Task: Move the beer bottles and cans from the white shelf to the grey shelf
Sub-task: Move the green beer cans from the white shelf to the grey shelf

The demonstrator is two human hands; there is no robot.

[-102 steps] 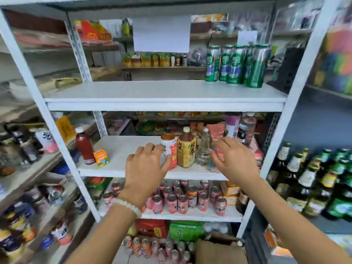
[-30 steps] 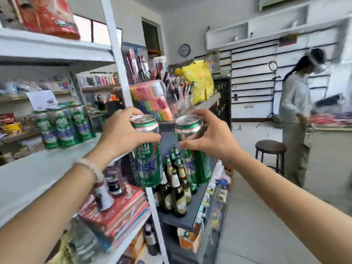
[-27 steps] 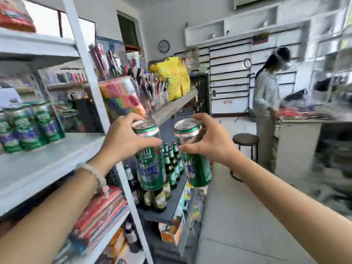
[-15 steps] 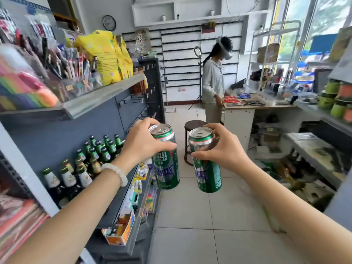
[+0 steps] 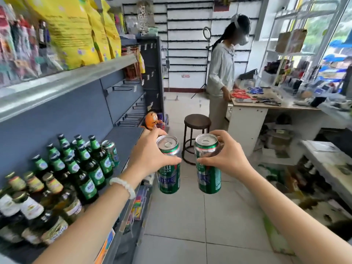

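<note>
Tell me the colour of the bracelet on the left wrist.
White: the beaded bracelet shows best in the head view, the only one.

Two green beer cans are held up at the centre of the frame, one (image 5: 168, 168) in the left hand (image 5: 150, 157) and one (image 5: 208, 168) in the right hand (image 5: 226, 159), and a third green can (image 5: 112, 152) stands on the grey shelf (image 5: 125, 136) at middle left. On that shelf at lower left stand roughly a dozen green beer bottles (image 5: 91, 168) and several brown gold-capped bottles (image 5: 30, 204); the crowding prevents an exact count. One round stool (image 5: 197, 121) stands at centre, and one other person (image 5: 222, 73) at upper right.
</note>
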